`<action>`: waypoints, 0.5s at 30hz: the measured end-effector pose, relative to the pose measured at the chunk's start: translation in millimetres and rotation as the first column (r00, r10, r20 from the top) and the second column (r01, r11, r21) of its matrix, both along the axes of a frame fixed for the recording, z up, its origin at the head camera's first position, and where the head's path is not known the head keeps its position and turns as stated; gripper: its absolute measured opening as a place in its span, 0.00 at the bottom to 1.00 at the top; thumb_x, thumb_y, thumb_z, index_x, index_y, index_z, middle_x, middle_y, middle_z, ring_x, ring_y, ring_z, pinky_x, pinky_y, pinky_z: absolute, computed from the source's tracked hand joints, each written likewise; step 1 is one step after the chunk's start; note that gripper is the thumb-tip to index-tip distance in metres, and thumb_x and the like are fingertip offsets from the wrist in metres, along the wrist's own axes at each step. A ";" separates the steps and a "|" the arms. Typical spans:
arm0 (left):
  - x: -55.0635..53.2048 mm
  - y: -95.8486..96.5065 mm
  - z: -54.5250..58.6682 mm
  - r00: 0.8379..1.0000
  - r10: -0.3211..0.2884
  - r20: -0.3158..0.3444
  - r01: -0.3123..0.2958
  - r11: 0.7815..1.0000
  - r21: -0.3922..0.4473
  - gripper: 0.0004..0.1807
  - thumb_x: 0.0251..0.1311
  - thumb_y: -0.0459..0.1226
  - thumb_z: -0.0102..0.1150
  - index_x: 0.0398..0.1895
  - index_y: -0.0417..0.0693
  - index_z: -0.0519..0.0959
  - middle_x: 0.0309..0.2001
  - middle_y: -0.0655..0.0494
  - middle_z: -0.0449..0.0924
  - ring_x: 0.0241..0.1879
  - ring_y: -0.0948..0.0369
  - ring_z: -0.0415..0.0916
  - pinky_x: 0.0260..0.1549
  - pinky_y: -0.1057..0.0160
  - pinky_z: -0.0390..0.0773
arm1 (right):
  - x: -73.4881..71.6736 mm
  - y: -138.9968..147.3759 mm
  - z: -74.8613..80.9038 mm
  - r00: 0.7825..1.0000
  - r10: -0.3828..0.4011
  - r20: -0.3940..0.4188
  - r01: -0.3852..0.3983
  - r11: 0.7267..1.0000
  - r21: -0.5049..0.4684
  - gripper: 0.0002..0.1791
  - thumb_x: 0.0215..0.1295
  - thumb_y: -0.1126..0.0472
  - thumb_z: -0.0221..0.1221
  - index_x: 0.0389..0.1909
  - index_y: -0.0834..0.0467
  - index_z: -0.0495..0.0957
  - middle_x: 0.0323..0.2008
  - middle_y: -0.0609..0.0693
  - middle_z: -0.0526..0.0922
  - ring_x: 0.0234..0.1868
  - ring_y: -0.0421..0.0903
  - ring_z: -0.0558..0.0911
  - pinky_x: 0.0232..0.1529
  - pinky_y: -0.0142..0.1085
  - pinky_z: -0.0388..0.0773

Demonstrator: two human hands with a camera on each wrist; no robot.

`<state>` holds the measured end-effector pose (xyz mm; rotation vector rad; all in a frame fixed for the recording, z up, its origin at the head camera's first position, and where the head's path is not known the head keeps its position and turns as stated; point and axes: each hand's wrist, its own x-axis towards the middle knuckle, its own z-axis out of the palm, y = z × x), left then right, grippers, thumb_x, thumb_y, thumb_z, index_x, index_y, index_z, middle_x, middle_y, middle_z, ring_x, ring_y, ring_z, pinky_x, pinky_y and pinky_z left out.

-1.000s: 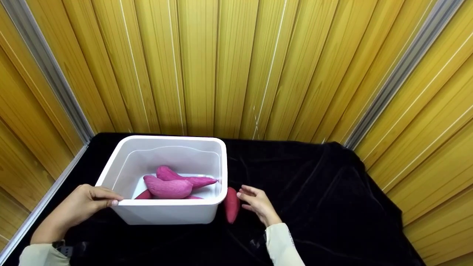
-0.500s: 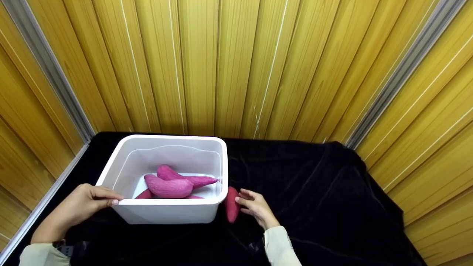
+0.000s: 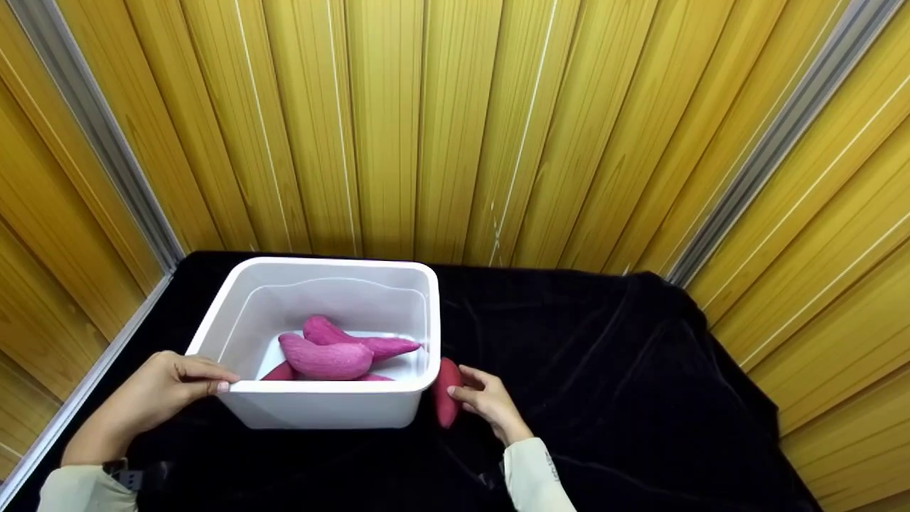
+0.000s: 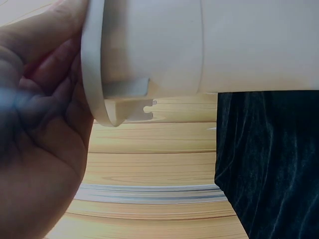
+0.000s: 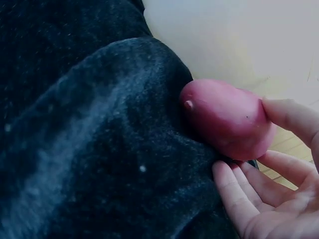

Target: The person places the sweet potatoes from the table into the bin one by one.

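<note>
My left hand (image 3: 167,387) grips the near left corner of a white plastic bin (image 3: 320,410), thumb at the rim; the left wrist view shows the fingers around the bin's rim (image 4: 93,59). Inside the bin lie several sweet potatoes, two of them pinkish-purple (image 3: 327,360), with redder ones partly hidden by the near wall. Against the bin's right side, a red sweet potato (image 3: 446,398) rests on the black cloth. My right hand (image 3: 492,405) pinches it, with the thumb (image 5: 289,117) on one side and fingers (image 5: 239,194) on the other.
Black velvety cloth (image 3: 604,384) with soft folds covers the table and extends right of the bin. Yellow wood-patterned panels (image 3: 455,128) stand behind and on both sides, with grey metal strips (image 3: 775,128) at the corners.
My right hand has closed in on the red sweet potato, its thumb moving from beside it onto its surface. The left hand and the bin stay in place.
</note>
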<state>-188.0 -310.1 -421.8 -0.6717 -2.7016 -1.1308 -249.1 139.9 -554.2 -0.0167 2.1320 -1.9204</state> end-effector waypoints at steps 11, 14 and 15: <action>-0.1 0.9 2.7 1.000 0.000 -0.001 0.000 1.000 -0.015 0.06 0.50 0.31 0.69 0.31 0.50 0.88 0.34 0.67 0.86 0.38 0.81 0.74 0.37 0.84 0.69 | 4.1 -7.0 0.0 0.999 -0.034 -0.031 0.036 0.999 0.041 0.37 0.60 0.61 0.63 0.68 0.70 0.61 0.60 0.68 0.73 0.53 0.49 0.78 0.48 0.41 0.80; 0.7 1.4 2.8 1.000 0.002 -0.002 -0.002 1.000 -0.018 0.06 0.50 0.31 0.69 0.31 0.50 0.89 0.34 0.67 0.86 0.39 0.82 0.74 0.38 0.85 0.69 | 4.4 -7.7 -0.7 0.999 -0.037 -0.039 0.039 0.997 0.063 0.37 0.60 0.61 0.63 0.67 0.69 0.61 0.59 0.67 0.74 0.53 0.50 0.77 0.46 0.39 0.80; 1.0 1.4 2.7 1.000 0.003 -0.002 -0.003 1.000 -0.019 0.06 0.50 0.31 0.69 0.31 0.50 0.89 0.34 0.66 0.86 0.39 0.82 0.74 0.38 0.85 0.69 | 4.4 -7.8 -1.4 0.998 -0.036 -0.043 0.038 0.997 0.069 0.37 0.60 0.61 0.63 0.67 0.70 0.61 0.59 0.67 0.74 0.53 0.50 0.77 0.45 0.39 0.80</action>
